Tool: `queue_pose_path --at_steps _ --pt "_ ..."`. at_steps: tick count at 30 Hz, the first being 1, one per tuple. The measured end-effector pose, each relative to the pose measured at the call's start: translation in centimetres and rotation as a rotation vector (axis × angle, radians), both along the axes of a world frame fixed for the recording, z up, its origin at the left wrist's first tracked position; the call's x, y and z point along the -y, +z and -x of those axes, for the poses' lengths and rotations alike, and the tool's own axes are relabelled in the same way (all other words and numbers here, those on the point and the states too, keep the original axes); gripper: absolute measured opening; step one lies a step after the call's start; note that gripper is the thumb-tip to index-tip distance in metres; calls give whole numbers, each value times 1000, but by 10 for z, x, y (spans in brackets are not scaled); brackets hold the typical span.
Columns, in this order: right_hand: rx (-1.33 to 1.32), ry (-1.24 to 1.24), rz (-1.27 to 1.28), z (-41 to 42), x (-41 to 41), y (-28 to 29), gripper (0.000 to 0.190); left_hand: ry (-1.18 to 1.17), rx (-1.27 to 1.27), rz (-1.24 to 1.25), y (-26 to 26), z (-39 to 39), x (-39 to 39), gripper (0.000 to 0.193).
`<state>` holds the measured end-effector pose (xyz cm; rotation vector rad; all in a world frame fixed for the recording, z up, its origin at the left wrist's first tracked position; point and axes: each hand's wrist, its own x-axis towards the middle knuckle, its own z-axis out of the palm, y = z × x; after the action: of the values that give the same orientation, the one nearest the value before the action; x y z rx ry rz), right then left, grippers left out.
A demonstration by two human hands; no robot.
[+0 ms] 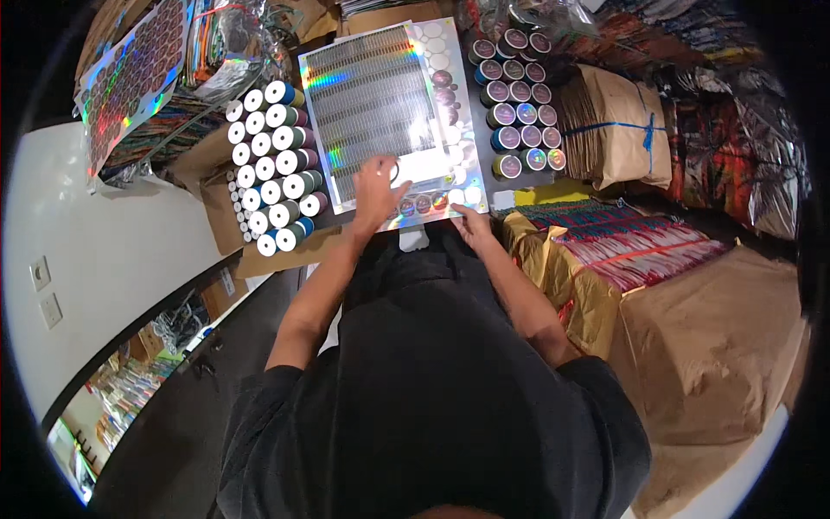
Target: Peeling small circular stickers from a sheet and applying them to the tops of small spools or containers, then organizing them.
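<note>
Before me lies a holographic sheet of narrow strip labels (363, 97), resting on another sheet with round stickers (476, 175). Some round places on that lower sheet are blank white; a few dark printed rounds show along its near edge. My left hand (374, 194) is over the lower part of the strip sheet, fingers bent. A small rounded dark edge shows by its fingertips; whether it is held is unclear. With thumb and fingers, my right hand (473, 226) grips the near right corner of the round-sticker sheet. Thread spools flank the sheets on both sides.
Left spools (272, 139) show bare white ends; right spools (519, 97) bear round labels. A sticker sheet (136, 84) leans at upper left. A tied brown paper bundle (622, 126) and bundled cords (622, 240) stand at right. A white wall (110, 214) is at left.
</note>
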<state>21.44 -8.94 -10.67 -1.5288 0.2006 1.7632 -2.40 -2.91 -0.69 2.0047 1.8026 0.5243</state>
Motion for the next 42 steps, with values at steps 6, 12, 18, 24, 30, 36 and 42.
queue_pose_path --at_steps 6,12,18,24,30,36,42 --pt "-143 196 -70 2 -6 31 26 -266 372 187 -20 -33 19 35" --pt "-104 384 -198 1 -32 76 30 -103 560 398 -26 -40 22 35" --pt "29 467 -249 8 -46 79 35 -48 679 500 -27 -29 10 35" --pt "80 444 -245 25 -42 86 23 -97 582 418 -13 -14 10 30" --pt "145 449 -255 47 -33 95 24 -52 659 383 -8 -2 19 24" --pt "264 511 -342 63 -33 99 29 -51 601 385 -4 13 8 21" --pt "261 620 -335 53 -41 93 16 -105 615 390 -26 16 -1 19"
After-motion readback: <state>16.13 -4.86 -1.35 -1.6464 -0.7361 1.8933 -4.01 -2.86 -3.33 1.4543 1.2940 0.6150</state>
